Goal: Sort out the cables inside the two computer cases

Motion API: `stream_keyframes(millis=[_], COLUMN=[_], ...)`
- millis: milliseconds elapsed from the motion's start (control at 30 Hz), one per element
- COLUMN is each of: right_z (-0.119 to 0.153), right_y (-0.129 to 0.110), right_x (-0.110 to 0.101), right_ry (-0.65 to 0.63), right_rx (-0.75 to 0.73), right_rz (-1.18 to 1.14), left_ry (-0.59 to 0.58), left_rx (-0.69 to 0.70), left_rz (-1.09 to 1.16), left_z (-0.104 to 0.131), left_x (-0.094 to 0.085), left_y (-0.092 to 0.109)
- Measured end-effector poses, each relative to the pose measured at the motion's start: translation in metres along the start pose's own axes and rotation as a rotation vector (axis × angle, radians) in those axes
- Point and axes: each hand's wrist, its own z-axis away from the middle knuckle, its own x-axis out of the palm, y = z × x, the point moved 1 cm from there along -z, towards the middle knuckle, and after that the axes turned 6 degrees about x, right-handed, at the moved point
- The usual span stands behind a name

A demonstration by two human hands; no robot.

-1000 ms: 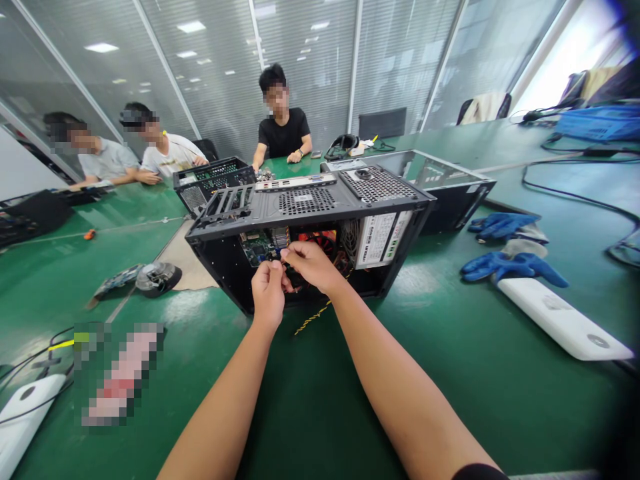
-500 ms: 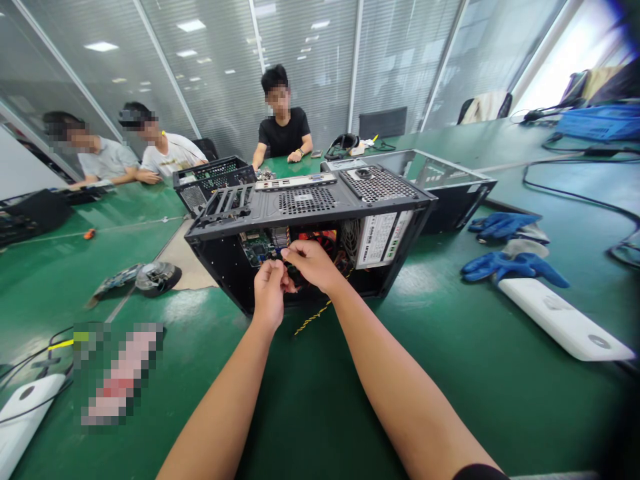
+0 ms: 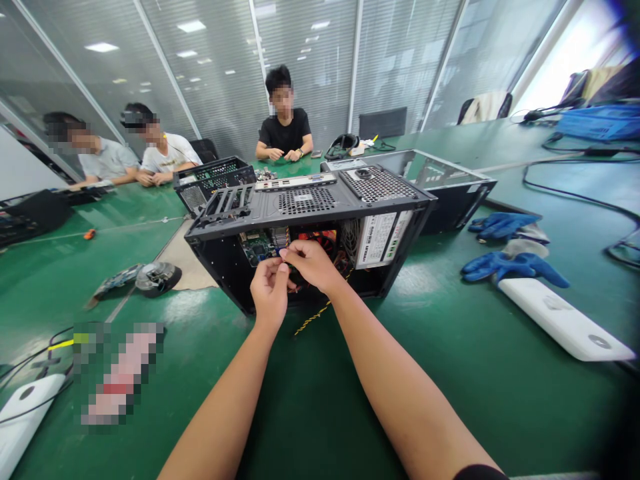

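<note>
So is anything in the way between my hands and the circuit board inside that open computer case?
Nothing visible: your left hand and right hand are at the open side of the computer case, with no panel before the circuit board. Your fingers hide whatever lies right behind them.

The computer case (image 3: 310,210) lies before me on the table (image 3: 320,400), cap (image 3: 158,279) left, gloves (image 3: 515,265) right.

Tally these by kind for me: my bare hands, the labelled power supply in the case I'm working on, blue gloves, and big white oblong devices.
Bare hands: 2
Labelled power supply: 1
Blue gloves: 2
Big white oblong devices: 2
Total: 7
</note>
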Motion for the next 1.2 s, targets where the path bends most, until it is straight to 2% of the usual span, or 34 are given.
stream_keyframes(millis=[133,233,400,567,667,800,900,967,1133,1200], right_z=[-0.001,-0.001,0.001,0.000,0.000,0.000,0.000,0.001,0.003,0.003], right_y=[0.000,-0.001,-0.001,0.001,0.002,0.000,0.000,0.000,0.000,-0.001], right_x=[0.002,0.003,0.005,0.005,0.003,0.002,0.002,0.003,0.004,0.003], right_ry=[0.010,0.023,0.043,-0.007,-0.038,-0.059,-0.061,-0.071,-0.150,-0.121], right_rx=[0.007,-0.001,0.010,0.016,0.013,0.009,0.002,0.010,0.072,0.057], right_rz=[0.020,0.045,0.046,0.004,0.003,0.010,0.003,-0.021,-0.155,-0.140], left_ry=[0.098,0.118,0.082,0.026,0.045,0.063,0.023,-0.028,-0.129,-0.121], left_rx=[0.269,0.325,0.196,0.042,0.033,0.084,0.058,0.006,-0.205,-0.193], left_rz=[-0.318,-0.430,-0.421,-0.219,-0.156,-0.258,-0.302,-0.221,0.264,0.237], left_z=[0.004,0.003,0.000,-0.003,-0.005,-0.005,-0.006,-0.006,-0.007,-0.007], left_x=[-0.003,-0.007,-0.008,-0.004,-0.004,-0.008,-0.009,-0.006,0.001,0.002], left_y=[0.000,-0.003,-0.005,0.001,0.001,-0.004,-0.007,-0.008,-0.006,-0.004])
